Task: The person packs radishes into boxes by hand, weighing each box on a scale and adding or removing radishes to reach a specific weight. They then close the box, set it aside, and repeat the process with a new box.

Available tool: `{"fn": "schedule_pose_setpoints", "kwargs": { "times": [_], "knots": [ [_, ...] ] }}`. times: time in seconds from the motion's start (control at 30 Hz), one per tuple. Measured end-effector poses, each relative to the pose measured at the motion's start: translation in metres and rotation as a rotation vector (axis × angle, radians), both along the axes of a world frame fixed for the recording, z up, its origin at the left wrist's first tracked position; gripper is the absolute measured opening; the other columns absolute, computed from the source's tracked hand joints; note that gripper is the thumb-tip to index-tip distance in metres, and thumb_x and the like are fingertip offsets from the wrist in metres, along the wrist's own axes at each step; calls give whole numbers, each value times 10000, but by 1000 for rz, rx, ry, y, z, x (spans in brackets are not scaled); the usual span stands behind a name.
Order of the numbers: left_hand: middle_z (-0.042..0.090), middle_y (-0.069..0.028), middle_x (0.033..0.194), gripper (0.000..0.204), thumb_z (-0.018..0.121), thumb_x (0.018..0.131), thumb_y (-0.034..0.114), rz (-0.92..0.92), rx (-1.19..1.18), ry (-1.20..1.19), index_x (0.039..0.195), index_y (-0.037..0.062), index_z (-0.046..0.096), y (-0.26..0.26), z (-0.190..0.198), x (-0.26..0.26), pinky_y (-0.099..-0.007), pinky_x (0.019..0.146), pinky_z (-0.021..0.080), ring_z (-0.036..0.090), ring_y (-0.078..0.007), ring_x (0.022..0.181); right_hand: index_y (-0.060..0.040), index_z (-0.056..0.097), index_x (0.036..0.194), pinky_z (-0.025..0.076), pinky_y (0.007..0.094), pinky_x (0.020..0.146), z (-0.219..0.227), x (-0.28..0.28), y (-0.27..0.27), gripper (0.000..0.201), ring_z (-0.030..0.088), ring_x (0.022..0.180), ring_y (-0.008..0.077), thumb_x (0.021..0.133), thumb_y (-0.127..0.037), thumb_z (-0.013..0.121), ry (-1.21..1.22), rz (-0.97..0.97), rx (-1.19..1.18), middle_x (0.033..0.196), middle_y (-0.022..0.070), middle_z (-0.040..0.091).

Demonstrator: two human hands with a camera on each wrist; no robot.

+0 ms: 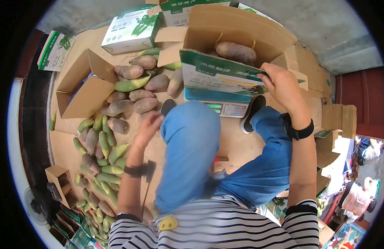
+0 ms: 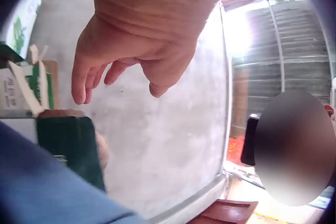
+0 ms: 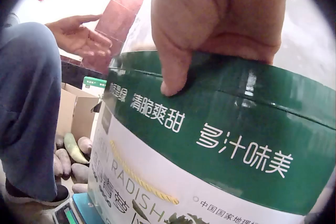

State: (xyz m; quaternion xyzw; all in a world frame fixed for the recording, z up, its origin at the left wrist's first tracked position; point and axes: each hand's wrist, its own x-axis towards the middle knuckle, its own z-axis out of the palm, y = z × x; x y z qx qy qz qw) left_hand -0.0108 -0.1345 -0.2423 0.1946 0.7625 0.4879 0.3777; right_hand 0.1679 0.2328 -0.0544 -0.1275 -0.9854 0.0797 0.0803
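Note:
My right hand (image 1: 284, 88) grips the near top edge of an opened green-and-white carton (image 1: 219, 79). In the right wrist view the thumb presses the outside of the green band (image 3: 236, 124), while the other fingers are hidden behind the wall. Inside the carton lies a dull purple-brown radish (image 1: 235, 52). Beneath it is a blue-topped weighing scale (image 1: 233, 108) with a lit green display. My left hand (image 1: 147, 130) hovers by the left knee with loosely bent fingers and holds nothing; the nearest things are purple-brown radishes (image 1: 145, 105) on the cardboard-covered floor.
Green radishes (image 1: 109, 178) and more purple ones are piled to the left. An open brown box (image 1: 86, 89) stands beside them. A closed white carton (image 1: 131, 31) sits at the back, near the wall. Small brown boxes (image 1: 339, 120) are stacked at the right.

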Motion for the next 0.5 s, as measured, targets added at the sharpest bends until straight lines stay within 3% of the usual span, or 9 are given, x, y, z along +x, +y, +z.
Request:
{"fn": "schedule_pose_setpoints", "kwargs": {
  "times": [0.07,0.13,0.17,0.23,0.27,0.33,0.43,0.47,0.5],
  "knots": [
    [652,-58,973,347,622,908,270,-26,-48,78,1147,20,595,-26,-44,15,-265,775,479,601,-153,881,-52,530,887,463,449,668,1,0,0,128,593,807,355,869,-166,586,-18,2,-1,826,146,603],
    [659,-99,993,375,647,883,311,37,-232,-271,1084,-3,609,-52,-72,24,-284,775,491,618,-181,869,-48,525,883,463,448,663,-3,0,1,145,591,811,361,865,-173,595,23,29,19,822,152,597],
    [659,-99,993,375,647,883,311,69,-245,-276,1084,-3,609,-63,-88,28,-284,775,491,618,-181,869,-48,525,883,463,448,663,-4,0,1,145,591,811,361,865,-173,595,21,58,1,822,152,597],
    [658,-170,1004,444,668,852,348,26,-307,-48,1080,-27,599,-77,-110,24,-340,775,506,638,-250,851,-46,534,895,459,446,660,-2,-1,2,150,587,799,371,864,-176,602,24,59,-5,819,161,594],
    [658,-170,1004,444,668,852,348,52,-319,-49,1080,-27,599,-82,-114,21,-340,775,506,638,-250,851,-46,534,895,459,446,660,-2,-3,1,150,587,799,371,864,-176,602,27,84,-18,819,161,594],
    [632,-231,1027,483,670,830,353,18,-450,173,1104,-35,582,-81,-117,15,-389,826,491,626,-328,915,-43,548,901,452,440,651,1,-3,-2,141,582,779,378,867,-167,604,-1,-5,-63,821,168,601],
    [603,-251,1061,487,666,820,340,13,-488,379,1117,-34,571,-74,-115,1,-417,884,461,584,-377,996,-42,565,909,450,427,645,4,-4,-5,125,579,764,380,869,-155,602,-45,-46,-84,831,172,610],
    [551,-250,1168,454,664,816,318,13,-529,397,1106,-20,578,-69,-111,-4,-406,924,436,533,-386,1087,-42,565,909,450,427,645,5,-4,-7,125,579,764,380,869,-155,602,-50,-43,-85,831,172,610],
    [551,-250,1168,454,664,816,318,13,-531,392,1106,-20,578,-63,-110,-10,-406,924,436,533,-386,1087,-39,569,905,450,423,646,5,-5,-9,123,579,766,379,869,-152,602,-35,-54,-99,832,173,611]
  ]
}}
